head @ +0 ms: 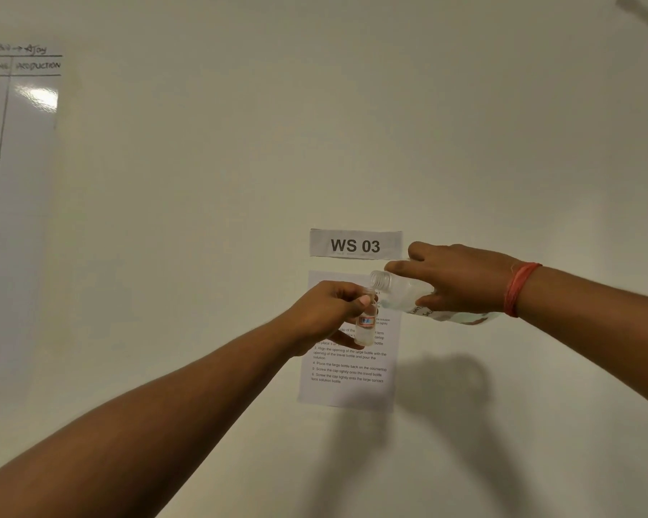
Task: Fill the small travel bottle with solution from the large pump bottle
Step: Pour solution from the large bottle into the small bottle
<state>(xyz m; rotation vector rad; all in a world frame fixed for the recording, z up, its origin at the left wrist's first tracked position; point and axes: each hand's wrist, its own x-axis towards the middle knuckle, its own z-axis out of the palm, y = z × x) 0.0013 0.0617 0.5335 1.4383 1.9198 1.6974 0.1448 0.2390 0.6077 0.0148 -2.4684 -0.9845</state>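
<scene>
**Pouring position: large bottle tipped over the travel bottle**

The left hand (328,312) is curled round the small travel bottle (366,323), thumb across its upper part, holding it upright in mid-air in front of the printed instruction sheet (347,386). The right hand (461,278) grips the body of the large bottle (404,293), tipped almost level, its open threaded neck (380,280) just above and to the right of the small bottle's mouth. No pump head is seen on the neck. A red thread band (519,289) circles the right wrist. Above the sheet is a label reading "WS 03" (355,245); a whiteboard (15,143) lies at far left.

Handling, as judged: both bottles look like clear, light plastic. The large 1 probably has walls that give under pressure, so it is best held round the mid-body, as here, without squeezing, lest the flow surge. The small 1 seems rigid and smooth, slippery if wetted; hold it below the neck, leaving the narrow mouth clear. Whether liquid is flowing cannot be told.
</scene>
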